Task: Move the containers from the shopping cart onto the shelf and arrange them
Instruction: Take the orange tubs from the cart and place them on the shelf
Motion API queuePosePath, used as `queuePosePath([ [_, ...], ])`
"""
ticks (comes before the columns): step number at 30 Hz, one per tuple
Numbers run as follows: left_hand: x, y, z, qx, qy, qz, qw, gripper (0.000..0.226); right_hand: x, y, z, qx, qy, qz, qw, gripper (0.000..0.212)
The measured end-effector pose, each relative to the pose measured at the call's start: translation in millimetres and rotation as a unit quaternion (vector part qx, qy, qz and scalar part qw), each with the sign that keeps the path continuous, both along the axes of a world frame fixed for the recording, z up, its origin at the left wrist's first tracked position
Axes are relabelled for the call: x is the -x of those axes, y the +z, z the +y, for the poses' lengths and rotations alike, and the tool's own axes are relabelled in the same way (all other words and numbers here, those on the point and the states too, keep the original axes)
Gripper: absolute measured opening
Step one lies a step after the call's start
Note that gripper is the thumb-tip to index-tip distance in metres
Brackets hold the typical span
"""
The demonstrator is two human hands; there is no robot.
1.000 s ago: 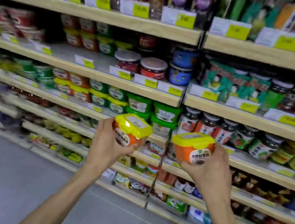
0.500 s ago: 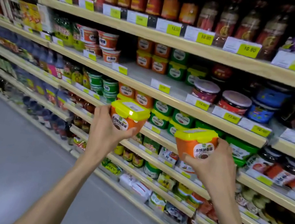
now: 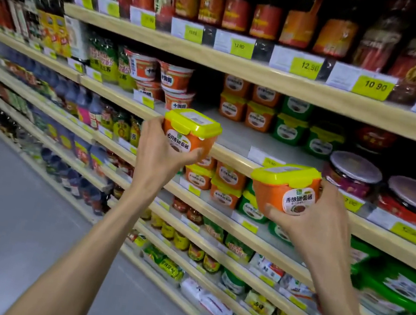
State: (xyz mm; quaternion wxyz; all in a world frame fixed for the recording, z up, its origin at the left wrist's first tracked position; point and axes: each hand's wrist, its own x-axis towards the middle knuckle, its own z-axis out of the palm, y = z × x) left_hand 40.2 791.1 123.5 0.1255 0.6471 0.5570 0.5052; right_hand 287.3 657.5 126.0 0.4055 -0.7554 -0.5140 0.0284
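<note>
Tubs have come up toward the shelf [image 3: 235,137] in the last second. The left tub [image 3: 191,135] now sits level with the bare stretch at its front edge, and the right tub [image 3: 285,190] is lower, at 4 o'clock of it, so placing looks close. The left hand [image 3: 158,154] wraps its tub from the side, thumb under the label; the right hand [image 3: 312,223] cups its tub from below, fingers curled round it. Both arms reach up and forward.

The left hand [image 3: 163,149] and right hand [image 3: 320,221] are bare, on slim bare forearms [image 3: 93,234].
</note>
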Motion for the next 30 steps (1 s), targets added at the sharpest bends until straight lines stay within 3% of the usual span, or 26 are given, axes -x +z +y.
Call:
queuePosePath([
  [13, -6.5, 1.7, 151.0, -0.004, 0.000, -0.083, 0.997, 0.083, 30.0, 30.9, 88.8, -0.029, -0.009, 0.028, 0.999, 0.099],
  [24, -21.0, -8.5, 206.5, 0.011, -0.020, -0.077, 0.997, 0.083, 53.1, 25.3, 121.3, -0.023, -0.053, 0.047, 0.997, 0.099],
  [30, -41.2, -18.7, 210.6, 0.021, 0.008, -0.016, 1.000, 0.090, 54.9, 21.5, 126.4, -0.006, -0.062, 0.049, 0.997, 0.101],
])
